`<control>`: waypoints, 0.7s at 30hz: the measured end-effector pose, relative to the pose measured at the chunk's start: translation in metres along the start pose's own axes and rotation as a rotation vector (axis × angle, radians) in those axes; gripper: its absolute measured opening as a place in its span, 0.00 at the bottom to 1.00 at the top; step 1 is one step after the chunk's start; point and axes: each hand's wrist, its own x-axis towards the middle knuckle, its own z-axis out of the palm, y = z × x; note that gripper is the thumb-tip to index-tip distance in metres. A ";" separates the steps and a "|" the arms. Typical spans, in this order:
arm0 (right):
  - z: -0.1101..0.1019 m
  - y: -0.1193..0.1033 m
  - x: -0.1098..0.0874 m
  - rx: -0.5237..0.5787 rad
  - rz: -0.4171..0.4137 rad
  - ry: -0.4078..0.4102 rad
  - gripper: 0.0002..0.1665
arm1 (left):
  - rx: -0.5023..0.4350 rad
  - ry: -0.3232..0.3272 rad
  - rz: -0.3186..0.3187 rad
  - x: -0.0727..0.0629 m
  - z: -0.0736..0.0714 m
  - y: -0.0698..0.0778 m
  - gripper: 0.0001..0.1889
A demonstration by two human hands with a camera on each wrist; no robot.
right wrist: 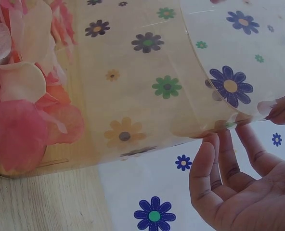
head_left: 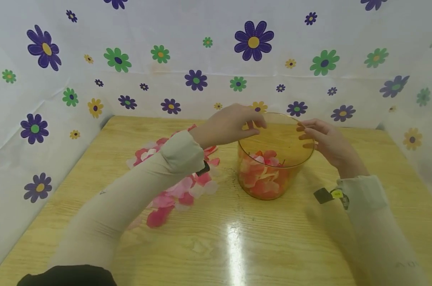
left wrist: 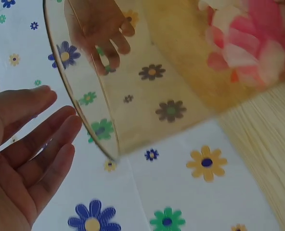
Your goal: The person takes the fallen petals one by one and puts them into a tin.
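A clear amber plastic bucket (head_left: 273, 182) stands on the table, its round mouth facing up and pink, red and cream artificial petals (head_left: 264, 176) heaped at its bottom. My left hand (head_left: 233, 121) hovers at the left of the rim, fingers relaxed and holding nothing. In the left wrist view, the left fingertips (left wrist: 68, 122) come close to the rim. On the other side, my right hand (head_left: 330, 147) holds the bucket near its rim. The right wrist view shows the right fingers (right wrist: 224, 154) against the outer wall, with the thumb at the rim.
More loose petals (head_left: 173, 194) lie scattered on the wooden table (head_left: 187, 254), left of the bucket and partly behind my left forearm. A white cloth (head_left: 216, 24) with purple, green and yellow flowers encloses the back and both sides.
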 end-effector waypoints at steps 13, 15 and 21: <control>-0.001 0.001 0.000 0.014 -0.020 -0.008 0.09 | 0.063 0.091 -0.217 -0.086 0.012 -0.073 0.12; -0.001 0.001 0.000 0.021 -0.023 -0.007 0.09 | 0.083 0.034 -0.222 -0.093 0.024 -0.091 0.14; 0.001 0.001 0.001 0.039 -0.031 -0.021 0.09 | 0.069 -0.125 -0.287 -0.106 0.059 -0.119 0.20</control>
